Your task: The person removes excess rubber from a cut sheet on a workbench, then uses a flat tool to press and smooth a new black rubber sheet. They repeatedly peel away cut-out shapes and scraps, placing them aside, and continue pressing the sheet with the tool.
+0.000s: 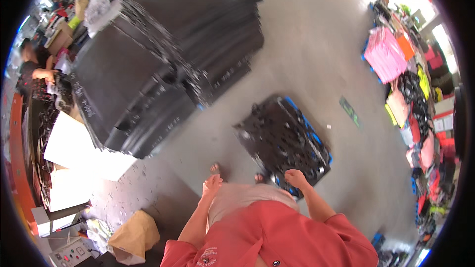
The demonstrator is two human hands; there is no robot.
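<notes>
At the lower left, a tan sack [133, 237] sits with its contents hidden; beyond it stand tall stacks of black sheets [123, 54]. The left hand [213, 184] hangs near the thigh, nothing visible in it. Ahead, the black pieces [277, 133] lie heaped on a blue pallet [309, 126]. The right hand [296, 179] is at the heap's near end; blur hides whether it is clenched or touching. Farther right, a pink stack [386, 54] stands.
</notes>
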